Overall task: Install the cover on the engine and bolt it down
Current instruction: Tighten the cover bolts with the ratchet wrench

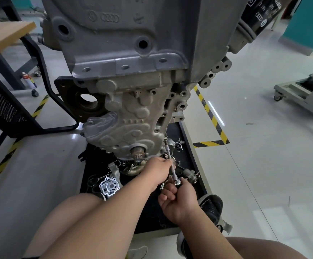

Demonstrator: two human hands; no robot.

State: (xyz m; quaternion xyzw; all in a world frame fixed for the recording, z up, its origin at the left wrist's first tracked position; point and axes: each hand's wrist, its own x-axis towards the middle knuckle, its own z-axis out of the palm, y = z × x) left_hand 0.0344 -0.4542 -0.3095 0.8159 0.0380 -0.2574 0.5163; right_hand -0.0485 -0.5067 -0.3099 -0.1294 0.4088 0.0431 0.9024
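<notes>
A grey engine block (125,34) hangs upright on a stand. A tan cast cover (133,116) lies against its lower face, with a splined shaft end (138,153) poking out at the bottom. A thin socket extension (170,159) runs from the cover's lower right edge down to a ratchet head (177,182). My left hand (157,171) pinches the extension's shaft midway. My right hand (180,199) grips the ratchet's handle below its head.
A black tray (191,146) under the engine holds loose parts: a shiny pump housing (109,187), clips, bolts and a small motor (189,174). A wooden bench (4,36) stands at left, a wheeled cart (301,96) at right. My knees and shoes fill the bottom.
</notes>
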